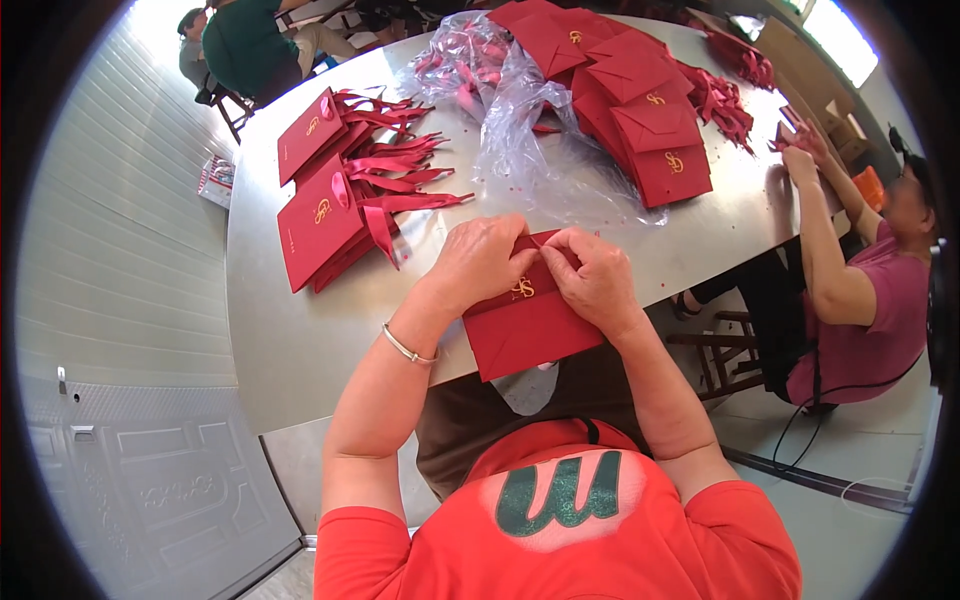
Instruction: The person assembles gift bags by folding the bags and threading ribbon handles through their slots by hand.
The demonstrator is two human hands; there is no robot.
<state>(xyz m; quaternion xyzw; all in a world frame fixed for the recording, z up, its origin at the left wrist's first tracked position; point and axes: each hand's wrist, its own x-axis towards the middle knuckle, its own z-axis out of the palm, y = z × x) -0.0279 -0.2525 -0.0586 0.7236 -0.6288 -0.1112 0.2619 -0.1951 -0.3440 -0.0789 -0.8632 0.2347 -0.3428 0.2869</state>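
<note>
A red paper gift bag (535,335) with a gold emblem lies at the table's front edge, partly overhanging my lap. My left hand (485,262) grips its far edge, thumb and fingers pinched together. Close beside it, my right hand (595,278) pinches the same edge, its fingertips almost meeting the left thumb. Whatever small part sits between the fingertips is hidden. To the left lie two stacks of red bags with ribbon handles, a nearer stack (318,225) and a farther stack (308,140). Their dark red ribbons (400,175) trail to the right.
Crumpled clear plastic (535,150) spreads across the metal table (300,350). Behind it fans a large pile of red bags (640,110), with bundled ribbons (722,100) to its right. A co-worker in a pink shirt (880,280) sits at the right; other people sit at the far left.
</note>
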